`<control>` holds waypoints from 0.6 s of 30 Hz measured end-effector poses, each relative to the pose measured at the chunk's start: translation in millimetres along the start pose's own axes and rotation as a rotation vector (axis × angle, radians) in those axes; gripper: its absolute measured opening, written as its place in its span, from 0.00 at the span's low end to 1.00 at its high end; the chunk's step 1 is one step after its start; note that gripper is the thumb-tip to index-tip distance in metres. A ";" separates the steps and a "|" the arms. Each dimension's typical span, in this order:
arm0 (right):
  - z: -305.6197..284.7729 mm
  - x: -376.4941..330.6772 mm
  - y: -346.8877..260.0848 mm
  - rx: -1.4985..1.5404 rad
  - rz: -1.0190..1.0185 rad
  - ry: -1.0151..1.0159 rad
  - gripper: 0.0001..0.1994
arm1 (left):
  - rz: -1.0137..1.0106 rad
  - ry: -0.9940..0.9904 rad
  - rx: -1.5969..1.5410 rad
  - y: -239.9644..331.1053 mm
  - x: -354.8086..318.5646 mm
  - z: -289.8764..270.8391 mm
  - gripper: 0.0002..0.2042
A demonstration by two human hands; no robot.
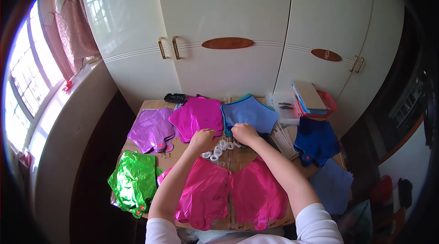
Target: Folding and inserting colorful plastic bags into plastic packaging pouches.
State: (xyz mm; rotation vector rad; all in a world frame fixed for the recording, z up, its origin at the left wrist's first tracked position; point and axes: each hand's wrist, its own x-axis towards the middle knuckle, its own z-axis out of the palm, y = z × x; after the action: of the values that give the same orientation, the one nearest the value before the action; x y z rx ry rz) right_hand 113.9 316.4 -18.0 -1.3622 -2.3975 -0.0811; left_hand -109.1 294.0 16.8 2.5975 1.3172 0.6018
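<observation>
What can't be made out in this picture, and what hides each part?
All in the head view:
Left hand: grip unclear, fingertips hidden by the hand itself.
Right hand: likewise.
Near-left pink foil balloon: partly covered by left forearm.
Scene beyond window: lost to glare.

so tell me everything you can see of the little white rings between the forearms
The white rings are small, round and open-centred, like rolls of ribbon or tape; their material is unclear. They lie in a loose cluster on the brown cardboard, just beyond the two front pink pieces. The left hand is beside them; contact can't be told.
</observation>
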 end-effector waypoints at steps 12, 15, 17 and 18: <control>-18.5 -2.8 10.3 0.657 0.535 0.108 0.11 | 0.086 -0.090 -0.184 29.6 35.2 27.7 0.24; -5.2 0.4 27.5 0.677 0.489 0.186 0.11 | 0.084 -0.177 -0.098 30.6 39.3 31.6 0.22; -7.0 4.9 42.9 0.712 0.500 0.279 0.11 | 0.191 -0.113 0.026 21.1 38.9 45.5 0.21; -6.7 4.8 62.9 0.710 0.568 0.343 0.11 | 0.190 -0.139 0.048 26.5 44.0 46.4 0.20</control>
State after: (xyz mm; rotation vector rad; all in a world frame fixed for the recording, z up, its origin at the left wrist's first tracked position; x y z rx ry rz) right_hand 166.3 352.0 -18.6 -1.4421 -1.4644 0.5795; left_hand -46.6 314.9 -4.4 2.7675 1.0644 0.4117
